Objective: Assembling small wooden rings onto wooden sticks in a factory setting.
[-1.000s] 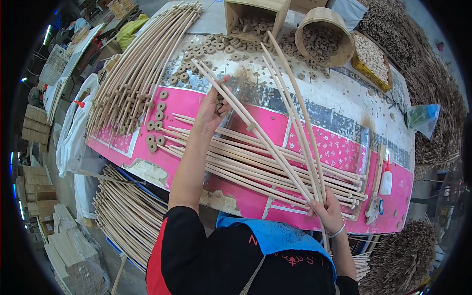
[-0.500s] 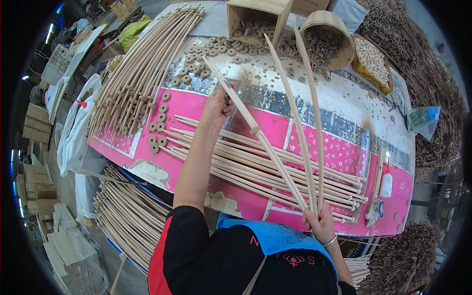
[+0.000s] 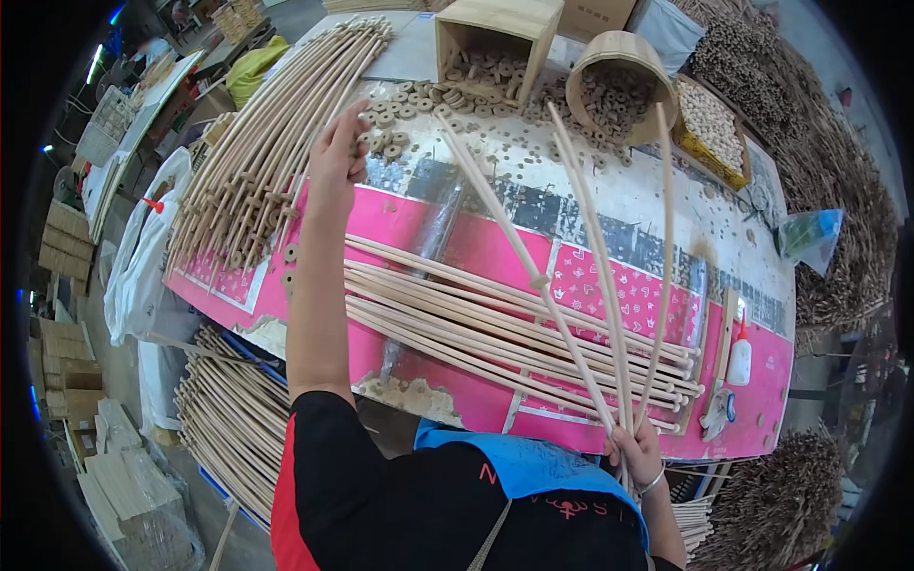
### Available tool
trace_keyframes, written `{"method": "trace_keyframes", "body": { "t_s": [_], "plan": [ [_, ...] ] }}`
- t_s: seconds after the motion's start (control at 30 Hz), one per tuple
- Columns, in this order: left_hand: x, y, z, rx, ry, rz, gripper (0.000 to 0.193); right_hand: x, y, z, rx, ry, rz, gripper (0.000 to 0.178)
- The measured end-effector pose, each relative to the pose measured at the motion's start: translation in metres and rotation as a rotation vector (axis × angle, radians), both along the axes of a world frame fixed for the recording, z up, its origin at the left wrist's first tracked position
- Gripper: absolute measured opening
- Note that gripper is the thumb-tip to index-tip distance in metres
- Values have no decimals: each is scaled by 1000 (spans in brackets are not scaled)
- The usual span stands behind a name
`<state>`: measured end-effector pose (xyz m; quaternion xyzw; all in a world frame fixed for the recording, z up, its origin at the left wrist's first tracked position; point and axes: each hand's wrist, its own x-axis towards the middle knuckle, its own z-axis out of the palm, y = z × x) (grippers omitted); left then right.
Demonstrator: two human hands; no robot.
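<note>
My right hand [image 3: 633, 453] is shut on the lower ends of three long pale sticks [image 3: 574, 195] that fan upward over the table. The leftmost stick carries one small wooden ring [image 3: 540, 282] partway along it. My left hand [image 3: 338, 150] is stretched out over the far left part of the table, fingers curled, right beside a scatter of loose wooden rings [image 3: 392, 107]. Whether it holds a ring is hidden by the back of the hand. A flat layer of more sticks [image 3: 476, 324] lies across the pink table cover [image 3: 433, 233] beneath both arms.
A long bundle of ringed sticks [image 3: 262, 152] lies along the table's left side. At the back stand a wooden box [image 3: 495, 29] and a round wooden tub [image 3: 619, 52] of rings, and a yellow crate [image 3: 712, 119]. A white glue bottle [image 3: 740, 359] stands at right. More sticks [image 3: 224, 428] are stacked below.
My left hand has left the tip of the leftmost stick and moved up and left to the loose rings. A ring now sits lower on that stick. The held sticks stand more upright.
</note>
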<state>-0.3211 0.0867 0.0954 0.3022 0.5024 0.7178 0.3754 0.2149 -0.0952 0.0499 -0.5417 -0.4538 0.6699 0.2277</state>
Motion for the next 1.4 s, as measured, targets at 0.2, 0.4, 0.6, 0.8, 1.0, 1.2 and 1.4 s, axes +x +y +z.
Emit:
{"method": "trace_keyframes", "body": {
  "t_s": [0.2,0.4,0.6,0.8,1.0,1.2,1.4],
  "plan": [
    [-36,22,-51,-83,-184,16,36,-7,-3,11,-60,186,62,33],
    [56,38,-70,-196,-310,-335,44,-14,-5,8,-163,227,211,31],
    [63,44,-90,-165,-475,-368,41,-19,-16,3,-226,251,170,28],
    [62,47,-93,-179,-551,-354,41,-17,-17,-5,-196,253,196,27],
    [65,47,-96,-218,-550,-314,47,-17,-17,-7,-237,245,188,28],
    [62,48,-98,-222,-506,-376,48,-15,-18,-13,-263,265,200,28],
    [64,47,-103,-184,-610,-342,46,-15,-18,-13,-273,267,185,29]
  ]
}}
